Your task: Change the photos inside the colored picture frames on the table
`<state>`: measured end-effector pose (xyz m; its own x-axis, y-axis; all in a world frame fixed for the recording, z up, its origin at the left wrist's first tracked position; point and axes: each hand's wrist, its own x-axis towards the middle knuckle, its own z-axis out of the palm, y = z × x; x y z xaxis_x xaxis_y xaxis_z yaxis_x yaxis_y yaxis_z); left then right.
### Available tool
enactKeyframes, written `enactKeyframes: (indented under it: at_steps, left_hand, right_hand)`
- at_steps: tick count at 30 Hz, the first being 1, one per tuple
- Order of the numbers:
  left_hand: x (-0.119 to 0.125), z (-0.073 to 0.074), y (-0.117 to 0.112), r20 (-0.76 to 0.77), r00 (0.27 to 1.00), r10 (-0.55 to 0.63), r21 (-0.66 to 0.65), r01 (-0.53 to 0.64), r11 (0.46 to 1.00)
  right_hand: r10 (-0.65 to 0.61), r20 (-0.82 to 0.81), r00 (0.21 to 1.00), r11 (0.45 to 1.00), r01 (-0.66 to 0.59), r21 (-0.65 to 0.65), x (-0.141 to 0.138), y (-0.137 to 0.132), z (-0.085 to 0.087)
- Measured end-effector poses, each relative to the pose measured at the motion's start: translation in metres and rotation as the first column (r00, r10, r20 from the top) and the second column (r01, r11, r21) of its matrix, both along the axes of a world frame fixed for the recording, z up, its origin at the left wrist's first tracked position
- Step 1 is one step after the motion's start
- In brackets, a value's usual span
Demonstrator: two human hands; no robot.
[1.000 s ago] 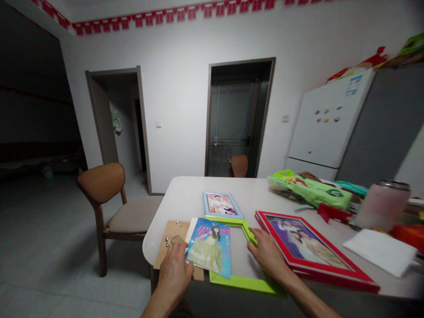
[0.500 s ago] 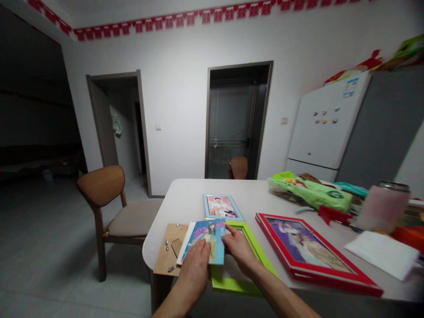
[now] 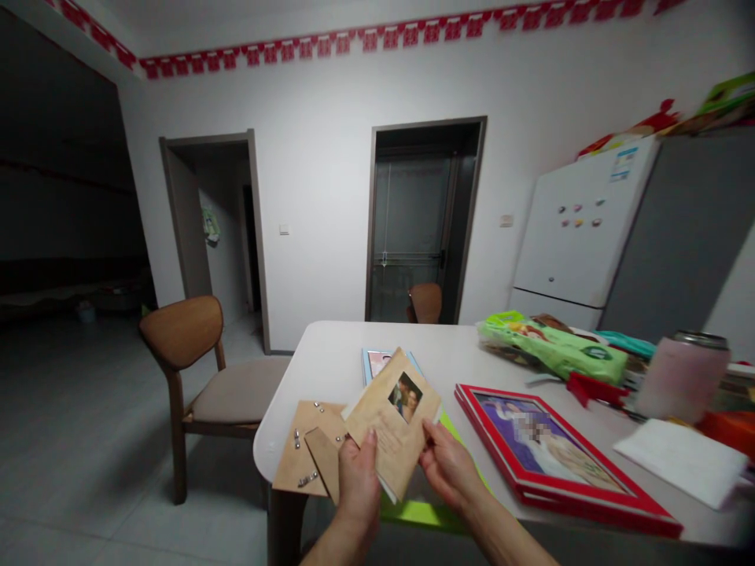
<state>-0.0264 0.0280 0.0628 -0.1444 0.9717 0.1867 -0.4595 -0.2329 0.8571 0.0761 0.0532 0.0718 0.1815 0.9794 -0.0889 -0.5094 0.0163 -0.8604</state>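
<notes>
Between my two hands is a small stack of cards or prints, topped by a tan photo card (image 3: 392,444) with a small picture of two people and faint lettering. My left hand (image 3: 359,478) grips its lower left edge, thumb on top. On the right edge, my right hand (image 3: 451,464) pinches it. Under the hands lies a lime green picture frame (image 3: 421,515), mostly hidden. A brown backing board (image 3: 289,456) with metal clips and a stand flap rests at the left table edge. Behind the card, a light blue photo frame (image 3: 369,365) is partly covered.
Red picture frames (image 3: 560,452) lie stacked on the right of the white table (image 3: 330,346). Beyond them are white tissue (image 3: 681,460), a pink jar (image 3: 684,377) and a green wipes pack (image 3: 554,346). A wooden chair (image 3: 182,330) stands at the left.
The blue card with a drawn girl no longer shows; the tan photo card now faces up in my hands. The stack has turned and tilted, and covers more of the blue frame.
</notes>
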Motion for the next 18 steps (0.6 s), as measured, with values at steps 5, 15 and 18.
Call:
enactKeyframes:
  at_steps: [5, 15, 18]
  left_hand:
    - [0.002, -0.006, 0.0, -0.144, 0.988, -0.06, -0.095, 0.047, 0.994]
    - [-0.02, -0.013, -0.015, -0.93, 0.364, -0.046, -0.03, 0.05, 0.998]
    - [-0.019, -0.015, -0.018, -0.958, 0.281, -0.052, -0.03, 0.084, 0.996]
  right_hand:
    - [0.051, 0.191, 0.98, 0.998, -0.043, -0.047, 0.036, 0.005, 0.006]
    - [0.144, 0.691, 0.708, 0.986, -0.045, -0.16, 0.078, 0.037, -0.008]
    - [0.129, 0.796, 0.592, 0.989, -0.018, -0.148, 0.067, 0.045, -0.011]
